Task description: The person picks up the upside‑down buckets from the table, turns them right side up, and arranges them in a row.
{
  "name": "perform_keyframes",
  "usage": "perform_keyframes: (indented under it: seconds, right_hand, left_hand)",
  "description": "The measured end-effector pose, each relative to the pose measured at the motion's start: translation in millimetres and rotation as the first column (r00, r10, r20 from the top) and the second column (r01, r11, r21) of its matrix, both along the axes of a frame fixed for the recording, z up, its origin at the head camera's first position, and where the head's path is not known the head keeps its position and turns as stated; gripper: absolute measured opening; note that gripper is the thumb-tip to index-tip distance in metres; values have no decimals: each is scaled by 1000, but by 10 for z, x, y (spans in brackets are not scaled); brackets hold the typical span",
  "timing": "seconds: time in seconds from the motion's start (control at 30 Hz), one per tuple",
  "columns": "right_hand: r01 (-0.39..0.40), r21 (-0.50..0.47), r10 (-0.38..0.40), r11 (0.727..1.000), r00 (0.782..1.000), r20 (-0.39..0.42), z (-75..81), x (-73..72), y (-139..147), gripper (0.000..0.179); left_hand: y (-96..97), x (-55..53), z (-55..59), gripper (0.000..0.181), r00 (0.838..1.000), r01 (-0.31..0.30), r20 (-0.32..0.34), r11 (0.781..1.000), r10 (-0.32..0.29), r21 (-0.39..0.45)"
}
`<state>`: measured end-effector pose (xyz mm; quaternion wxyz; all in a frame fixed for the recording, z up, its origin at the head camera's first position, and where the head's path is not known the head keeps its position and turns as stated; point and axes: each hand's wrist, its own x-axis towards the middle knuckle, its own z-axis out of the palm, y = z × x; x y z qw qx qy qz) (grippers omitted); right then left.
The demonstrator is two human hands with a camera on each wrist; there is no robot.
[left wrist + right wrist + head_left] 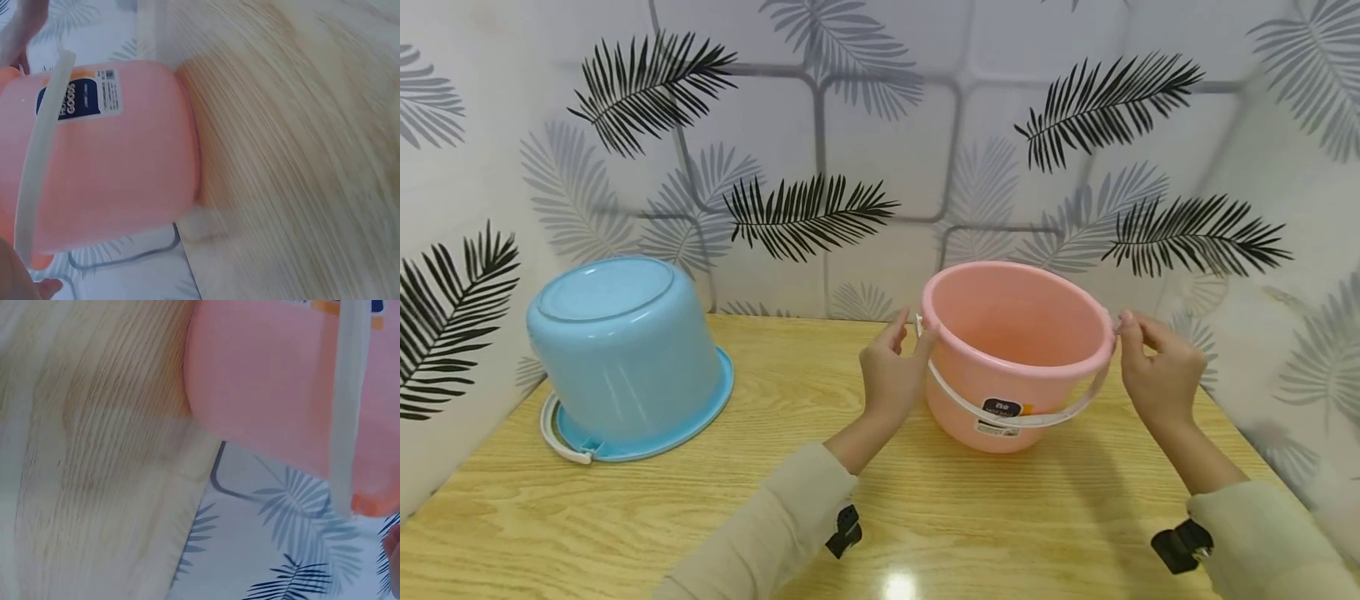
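Observation:
A pink bucket [1015, 392] stands upright, mouth up, on the wooden table. Its white handle [1037, 421] hangs down across the front, over a dark label [1002, 407]. At the left side of the rim, my left hand [895, 371] holds the bucket near the handle's end, thumb against the rim. Opposite it, my right hand [1165, 367] pinches the bucket's edge by the other handle end, fingers curled. In the left wrist view the bucket [125, 169] shows its label and base, while only part of the left hand [15, 275] appears. The right wrist view catches just the right fingertips [394, 547].
A blue bucket [632, 367] sits upside down at the left, its white handle [557, 433] lying by the rim. Behind the wooden table [775, 517] rises a wall [887, 150] with a feather-leaf pattern, which also flanks both sides.

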<state>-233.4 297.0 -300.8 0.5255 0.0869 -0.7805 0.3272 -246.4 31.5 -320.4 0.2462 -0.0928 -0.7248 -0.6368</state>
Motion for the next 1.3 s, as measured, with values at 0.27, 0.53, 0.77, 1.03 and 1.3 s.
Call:
perform_keyframes:
  seconds: [0.27, 0.53, 0.77, 1.03, 1.3]
  right_hand:
    - [-54, 274, 154, 960, 921, -359, 29, 197, -319, 46]
    - [-147, 453, 344, 879, 854, -391, -42, 466, -755, 41]
    - [-216, 574, 451, 790, 839, -305, -233, 566, -942, 39]
    - [-275, 672, 465, 688, 878, -117, -523, 610, -1051, 49]
    - [-359, 726, 446, 587, 892, 81, -687, 672, -1277, 58]
  left_hand:
    - [-287, 29, -107, 24, 965, -37, -260, 981, -15, -192]
    - [-531, 203, -219, 25, 930, -152, -366, 861, -43, -485]
    - [-694, 307, -371, 34, 870, -197, -460, 728, -180, -657]
    - [-906, 550, -496, 55, 896, -179, -356, 518, -266, -837]
    - [-1153, 682, -629, 66, 948, -163, -248, 367, -198, -916]
